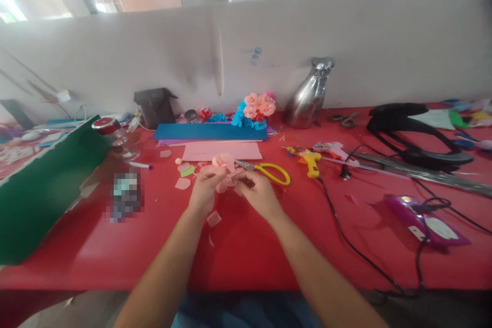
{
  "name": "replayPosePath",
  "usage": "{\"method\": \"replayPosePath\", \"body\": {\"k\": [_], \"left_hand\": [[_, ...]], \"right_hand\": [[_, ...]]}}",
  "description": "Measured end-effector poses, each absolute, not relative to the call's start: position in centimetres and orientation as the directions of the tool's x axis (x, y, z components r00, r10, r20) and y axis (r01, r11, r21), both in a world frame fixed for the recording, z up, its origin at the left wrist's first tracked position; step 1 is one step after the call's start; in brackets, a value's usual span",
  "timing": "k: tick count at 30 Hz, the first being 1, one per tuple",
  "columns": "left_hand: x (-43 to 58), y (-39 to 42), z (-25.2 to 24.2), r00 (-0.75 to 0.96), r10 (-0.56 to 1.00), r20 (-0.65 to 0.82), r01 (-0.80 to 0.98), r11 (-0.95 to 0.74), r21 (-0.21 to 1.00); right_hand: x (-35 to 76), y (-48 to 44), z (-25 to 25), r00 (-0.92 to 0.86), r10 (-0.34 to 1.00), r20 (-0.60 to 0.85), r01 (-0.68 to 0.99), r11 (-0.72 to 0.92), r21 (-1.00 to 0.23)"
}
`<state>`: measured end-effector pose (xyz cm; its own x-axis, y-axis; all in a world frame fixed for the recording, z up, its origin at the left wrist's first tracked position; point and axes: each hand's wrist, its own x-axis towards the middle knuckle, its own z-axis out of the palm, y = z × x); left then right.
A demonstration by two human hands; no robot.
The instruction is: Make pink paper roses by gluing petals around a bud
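My left hand (204,188) is closed in a pinch on a pink paper flower (222,160), whose bloom shows above the fingertips. Close by on the right, my right hand (258,193) has its thumb and fingers pressed together; what they hold, if anything, is too small to tell. Cut pink petals (183,183) and a green paper piece (187,170) lie around the hands. Another pink petal (214,218) is on the table below them. Scissors (273,173) with yellow handles rest just beyond my right hand.
Behind the hands are a pink sheet (223,151), a blue sheet (209,131) and a flower bunch (258,108). A yellow glue gun (309,160) trails its cord rightward near a purple power box (426,223). A steel jug (310,93) and a green board (49,189) stand farther out.
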<state>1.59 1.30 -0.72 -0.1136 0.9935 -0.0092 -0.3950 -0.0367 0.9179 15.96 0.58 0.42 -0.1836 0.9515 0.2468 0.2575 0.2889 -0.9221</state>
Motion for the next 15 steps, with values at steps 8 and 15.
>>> {"method": "replayPosePath", "body": {"k": [8, 15], "left_hand": [[1.7, 1.4, -0.4, -0.189, 0.981, 0.048, -0.303, -0.105, 0.947], [1.4, 1.4, 0.0, -0.324, 0.938, 0.124, -0.210, -0.200, 0.957]], "right_hand": [[14.5, -1.2, -0.2, -0.653, 0.719, 0.236, 0.434, 0.611, -0.662], [13.9, -1.7, -0.5, -0.754, 0.626, 0.200, 0.424, 0.696, -0.579]]}}
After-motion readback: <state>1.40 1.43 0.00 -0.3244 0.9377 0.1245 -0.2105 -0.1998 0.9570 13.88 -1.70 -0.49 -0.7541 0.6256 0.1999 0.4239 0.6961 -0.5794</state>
